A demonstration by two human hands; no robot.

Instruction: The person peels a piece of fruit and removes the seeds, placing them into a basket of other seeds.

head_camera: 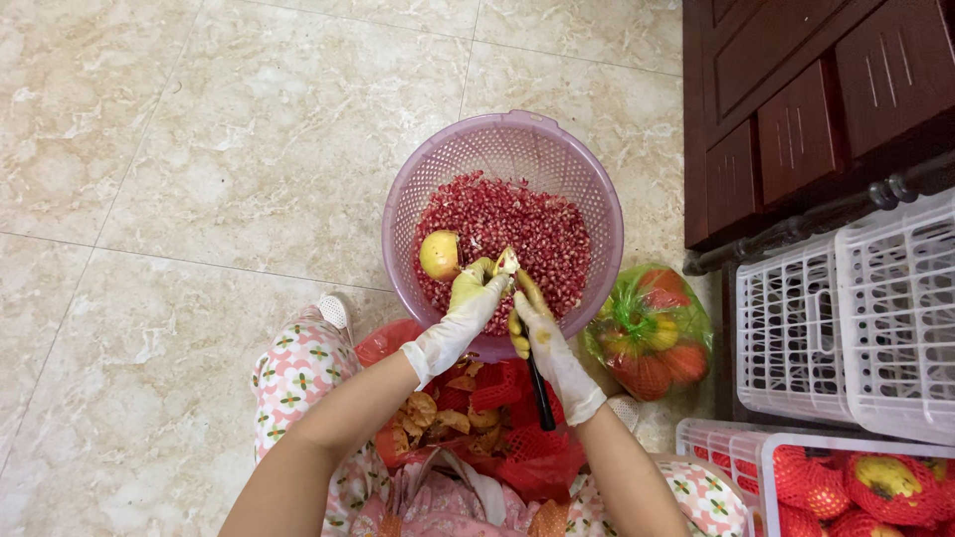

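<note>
Over the lilac basket (pixel 597 199) of red seeds | left hand (pixel 468 298) grip clamped on pomegranate piece (pixel 506 262) | right hand (pixel 542 333) grip closed on black-handled knife (pixel 540 393) | risk: blade likely slips into gloved fingers; seeds may scatter onto floor (pixel 199 149)

A single head-worn camera is looking almost straight down from above the seated person's lap, facing the pale marble-tiled floor (pixel 199 179). It is sitting close over the round lilac plastic colander (pixel 502 149), which is filling the frame's centre.

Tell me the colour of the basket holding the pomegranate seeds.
The perforated basket is pale purple, a translucent lilac plastic, seen best in the head view.
</note>
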